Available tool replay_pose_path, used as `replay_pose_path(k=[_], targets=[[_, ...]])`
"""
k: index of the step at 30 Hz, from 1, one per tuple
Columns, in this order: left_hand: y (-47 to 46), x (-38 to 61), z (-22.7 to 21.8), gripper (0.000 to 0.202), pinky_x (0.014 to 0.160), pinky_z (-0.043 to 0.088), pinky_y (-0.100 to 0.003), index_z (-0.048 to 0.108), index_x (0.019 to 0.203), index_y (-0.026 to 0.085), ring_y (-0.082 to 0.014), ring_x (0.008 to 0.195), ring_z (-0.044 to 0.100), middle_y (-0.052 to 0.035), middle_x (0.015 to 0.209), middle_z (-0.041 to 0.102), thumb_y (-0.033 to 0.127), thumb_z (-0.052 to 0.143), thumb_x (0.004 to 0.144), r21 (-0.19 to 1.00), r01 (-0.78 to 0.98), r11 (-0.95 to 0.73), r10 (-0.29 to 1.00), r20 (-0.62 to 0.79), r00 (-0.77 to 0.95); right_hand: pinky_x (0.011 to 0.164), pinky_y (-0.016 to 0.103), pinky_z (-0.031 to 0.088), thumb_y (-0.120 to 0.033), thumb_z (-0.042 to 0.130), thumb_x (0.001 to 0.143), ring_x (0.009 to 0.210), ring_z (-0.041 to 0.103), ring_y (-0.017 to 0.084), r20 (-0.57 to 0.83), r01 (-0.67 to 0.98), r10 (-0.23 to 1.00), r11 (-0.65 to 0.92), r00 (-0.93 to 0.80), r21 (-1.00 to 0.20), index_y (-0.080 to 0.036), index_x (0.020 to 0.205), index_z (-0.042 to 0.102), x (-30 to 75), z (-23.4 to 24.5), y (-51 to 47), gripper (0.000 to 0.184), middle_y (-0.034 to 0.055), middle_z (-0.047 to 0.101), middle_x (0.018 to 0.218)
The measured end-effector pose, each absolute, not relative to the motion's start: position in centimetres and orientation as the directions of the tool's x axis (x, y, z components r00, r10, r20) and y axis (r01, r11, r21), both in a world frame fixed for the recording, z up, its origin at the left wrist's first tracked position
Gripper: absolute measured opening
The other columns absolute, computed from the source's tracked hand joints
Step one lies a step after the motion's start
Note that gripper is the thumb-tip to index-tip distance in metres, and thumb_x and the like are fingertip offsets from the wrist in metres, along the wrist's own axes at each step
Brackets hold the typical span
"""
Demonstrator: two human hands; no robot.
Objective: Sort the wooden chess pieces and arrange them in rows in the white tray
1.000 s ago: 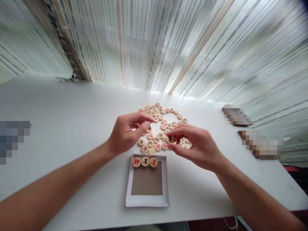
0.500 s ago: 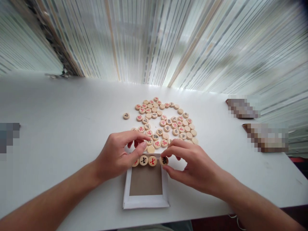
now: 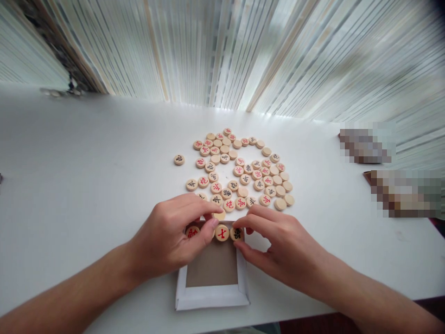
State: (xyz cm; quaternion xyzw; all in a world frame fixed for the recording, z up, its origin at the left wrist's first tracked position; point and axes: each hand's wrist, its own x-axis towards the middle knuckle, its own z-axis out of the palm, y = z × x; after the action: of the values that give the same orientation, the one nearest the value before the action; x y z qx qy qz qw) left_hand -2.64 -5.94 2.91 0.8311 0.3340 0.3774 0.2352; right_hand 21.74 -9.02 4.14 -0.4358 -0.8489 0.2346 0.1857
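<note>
Round wooden piece, pale, black-lettered, pinched by right hand, left hand with fingers slightly spread

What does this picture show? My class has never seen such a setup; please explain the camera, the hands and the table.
There is no robot: one person works bare-handed, and a head-worn camera looks forward and down. On the smooth white table lie many round, pale pieces, some with red or black characters. Nearer the person sits a shallow, rectangular white box with a brown bottom. The right hand pinches a round piece with a black character at its far edge. The left hand is over the box's far left corner; its grip is unclear.
</note>
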Motion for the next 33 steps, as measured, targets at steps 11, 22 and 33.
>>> replay_pose_path(k=[11, 22, 33], targets=[[-6.1, -2.8, 2.0, 0.017, 0.068, 0.056, -0.027, 0.073, 0.107, 0.023, -0.0157, 0.068, 0.067, -0.0015, 0.080, 0.073, 0.015, 0.065, 0.094, 0.659, 0.366, -0.657, 0.740, 0.471, 0.480, 0.055, 0.024, 0.047, -0.013, 0.066, 0.091, 0.066, 0.064, 0.016, 0.089, 0.694, 0.852, 0.476, -0.516, -0.540, -0.019, 0.103, 0.075, 21.3, 4.0, -9.4, 0.017, 0.0052, 0.070, 0.087], [-6.1, -2.7, 2.0, 0.015, 0.068, 0.058, -0.029, 0.073, 0.105, 0.025, -0.0165, 0.066, 0.066, -0.0022, 0.078, 0.073, 0.018, 0.063, 0.096, 0.646, 0.392, -0.655, 0.744, 0.459, 0.486, 0.057, 0.025, 0.046, -0.015, 0.062, 0.094, 0.060, 0.059, 0.014, 0.114, 0.713, 0.863, 0.474, -0.491, -0.518, -0.018, 0.093, 0.075, 20.9, 3.7, -9.7, 0.014, 0.0039, 0.068, 0.080], [-7.0, -2.2, 2.4, 0.014, 0.093, 0.056, -0.039, 0.073, 0.096, 0.020, -0.0255, 0.106, 0.065, -0.0096, 0.113, 0.071, 0.016, 0.077, 0.084, 0.548, 0.418, -0.725, 0.677, 0.450, 0.583, 0.056, 0.025, 0.046, -0.017, 0.064, 0.094, 0.062, 0.062, 0.016, 0.097, 0.727, 0.878, 0.446, -0.469, -0.522, -0.017, 0.094, 0.075, 21.2, 3.9, -9.7, 0.011, 0.0045, 0.068, 0.080]])
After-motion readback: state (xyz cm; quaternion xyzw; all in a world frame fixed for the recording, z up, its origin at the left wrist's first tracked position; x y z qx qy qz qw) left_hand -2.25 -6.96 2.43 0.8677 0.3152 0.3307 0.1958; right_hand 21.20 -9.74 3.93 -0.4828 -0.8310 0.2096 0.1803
